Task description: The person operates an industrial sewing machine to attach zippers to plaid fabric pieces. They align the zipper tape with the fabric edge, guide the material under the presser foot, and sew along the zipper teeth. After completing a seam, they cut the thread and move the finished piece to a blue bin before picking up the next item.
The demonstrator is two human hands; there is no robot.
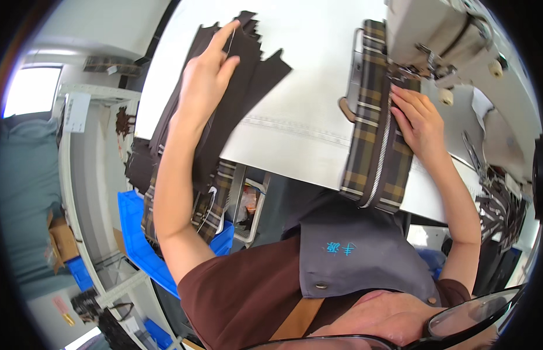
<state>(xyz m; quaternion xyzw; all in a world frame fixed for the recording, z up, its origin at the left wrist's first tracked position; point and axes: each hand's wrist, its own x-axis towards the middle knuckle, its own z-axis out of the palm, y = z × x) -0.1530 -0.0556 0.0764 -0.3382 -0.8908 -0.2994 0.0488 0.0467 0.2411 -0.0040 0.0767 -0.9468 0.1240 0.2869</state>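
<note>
Zipper [381, 157]: beneath right hand's [422, 122] flat, ungripping fingers, near machine [423, 26]
Left hand [206, 81]: half-open over strips [243, 76], hold unclear
Bin [130, 219]: plaid cloth [217, 207]

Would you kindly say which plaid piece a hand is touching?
The zippered plaid piece by the sewing machine, touched by the right hand; the plaid pieces at the blue bin have no hand on them.

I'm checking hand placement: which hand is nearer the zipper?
Right: the right hand has its fingertips beside the upper stretch of the zipper. The left hand is well off to the left, at the dark fabric.
</note>
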